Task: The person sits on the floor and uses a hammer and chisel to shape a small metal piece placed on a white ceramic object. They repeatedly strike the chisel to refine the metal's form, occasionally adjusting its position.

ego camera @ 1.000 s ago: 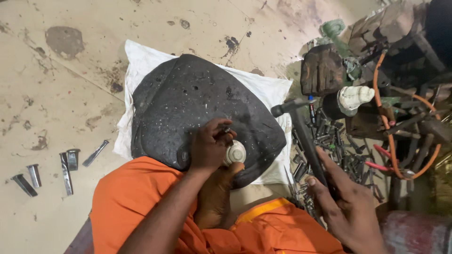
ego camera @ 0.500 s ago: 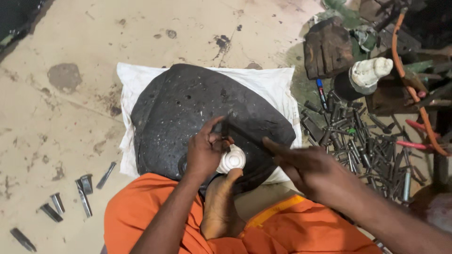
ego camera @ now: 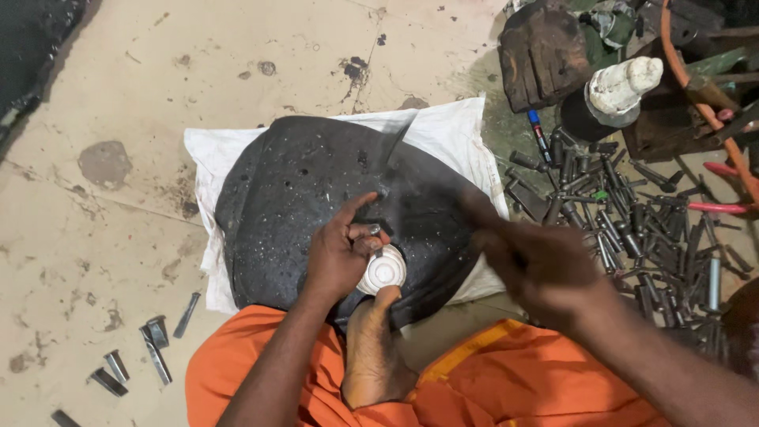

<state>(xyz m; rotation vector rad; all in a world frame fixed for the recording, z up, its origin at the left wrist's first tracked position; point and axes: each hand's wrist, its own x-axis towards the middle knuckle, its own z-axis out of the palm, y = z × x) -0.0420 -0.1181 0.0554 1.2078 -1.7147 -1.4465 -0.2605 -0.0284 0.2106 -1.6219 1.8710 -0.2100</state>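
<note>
The left hand [ego camera: 341, 255] is pinching a white shell [ego camera: 382, 270] against the dark slab [ego camera: 316, 182], a toe bracing it, while the blurred right hand [ego camera: 541, 265], grip untellable, is hovering beside; holding the shell firm and flat would likely serve best.

Our right hand [ego camera: 545, 265], which a second ago was down among the loose metal punches [ego camera: 632, 221] to the right of the black stone slab [ego camera: 316, 198], has come across and now hangs blurred over the slab's right edge. Whether it carries anything, we cannot tell. Our left hand [ego camera: 340, 253] has opened a little at the white shell [ego camera: 382, 270] on the slab's near edge, forefinger now stretched out along the stone.
</note>
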